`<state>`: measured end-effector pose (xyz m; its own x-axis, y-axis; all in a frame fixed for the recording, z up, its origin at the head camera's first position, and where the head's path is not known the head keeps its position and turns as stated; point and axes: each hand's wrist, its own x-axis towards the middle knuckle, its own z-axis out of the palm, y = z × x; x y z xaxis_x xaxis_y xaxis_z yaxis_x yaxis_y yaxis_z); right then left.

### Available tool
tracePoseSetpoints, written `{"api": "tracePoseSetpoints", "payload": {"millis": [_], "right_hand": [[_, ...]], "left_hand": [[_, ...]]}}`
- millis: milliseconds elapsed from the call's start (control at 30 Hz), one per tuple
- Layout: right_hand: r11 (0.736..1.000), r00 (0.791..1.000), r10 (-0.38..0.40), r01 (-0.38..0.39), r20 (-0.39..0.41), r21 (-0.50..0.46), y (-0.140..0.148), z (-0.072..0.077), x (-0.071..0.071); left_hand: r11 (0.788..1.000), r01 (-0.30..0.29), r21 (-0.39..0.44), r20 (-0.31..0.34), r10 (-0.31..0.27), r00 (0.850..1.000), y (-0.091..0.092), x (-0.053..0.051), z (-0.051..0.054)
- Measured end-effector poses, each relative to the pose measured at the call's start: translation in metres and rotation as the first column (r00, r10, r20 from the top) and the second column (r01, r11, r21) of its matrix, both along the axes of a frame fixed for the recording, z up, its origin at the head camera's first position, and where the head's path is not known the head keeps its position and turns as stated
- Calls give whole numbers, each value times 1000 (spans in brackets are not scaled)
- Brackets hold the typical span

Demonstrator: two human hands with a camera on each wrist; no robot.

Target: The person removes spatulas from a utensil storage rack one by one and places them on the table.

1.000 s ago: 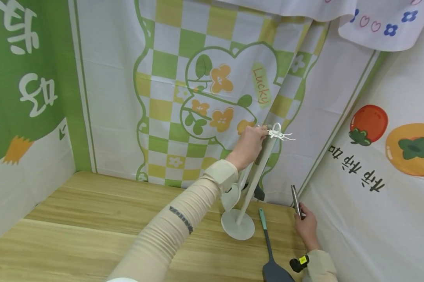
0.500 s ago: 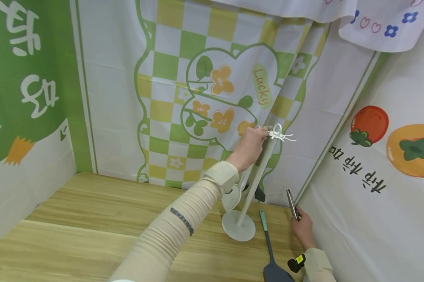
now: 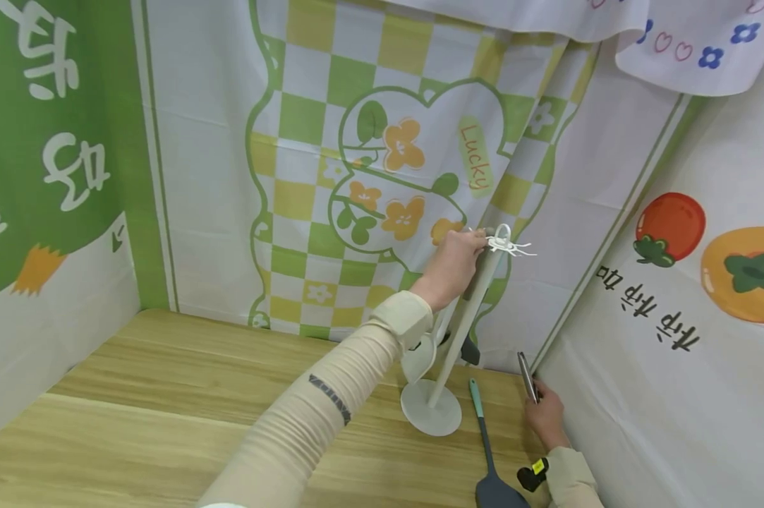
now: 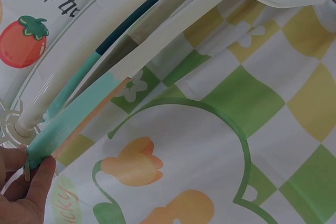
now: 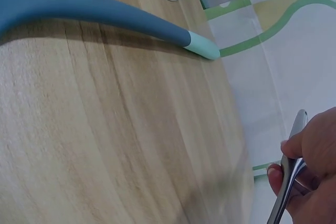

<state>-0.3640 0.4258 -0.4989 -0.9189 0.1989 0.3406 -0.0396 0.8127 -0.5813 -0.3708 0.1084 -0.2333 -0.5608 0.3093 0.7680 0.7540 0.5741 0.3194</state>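
Note:
At the top of a white utensil stand (image 3: 431,409), my left hand (image 3: 453,262) pinches the hanging end of a white spatula's (image 4: 168,40) mint handle, beside the hooked ring. The spatula hangs head down along the pole, its white head (image 3: 418,360) low beside it. Other utensils hang behind, including one with a dark head (image 3: 470,351). To the right, my right hand (image 3: 545,415) grips a slim, shiny metal utensil (image 5: 287,182) pointing upward; its full shape is hidden by the fingers. A dark turner (image 3: 499,490) with a mint handle lies on the table between stand and right hand.
The wooden table (image 3: 185,395) meets a checked cloth wall (image 3: 302,113) behind the stand. A white printed wall (image 3: 661,416) stands close beside my right hand. A green panel (image 3: 89,233) borders the left side.
My right hand has shifted slightly left and down with the metal utensil, then nearly stopped. The left hand keeps its pinch at the top of the stand. The view has shifted slightly.

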Motion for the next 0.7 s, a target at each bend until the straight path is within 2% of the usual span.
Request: {"api": "tracePoseSetpoints", "payload": {"millis": [300,700], "right_hand": [[997,999,23,-19,-48,80,6,-10,1],[997,1000,20,-20,2,72,6,-17,6]], "left_hand": [[1000,-11,-3,13,11,1000,0,1,0],[1000,-14,4,-8,14,1000,1,1,-2]]}}
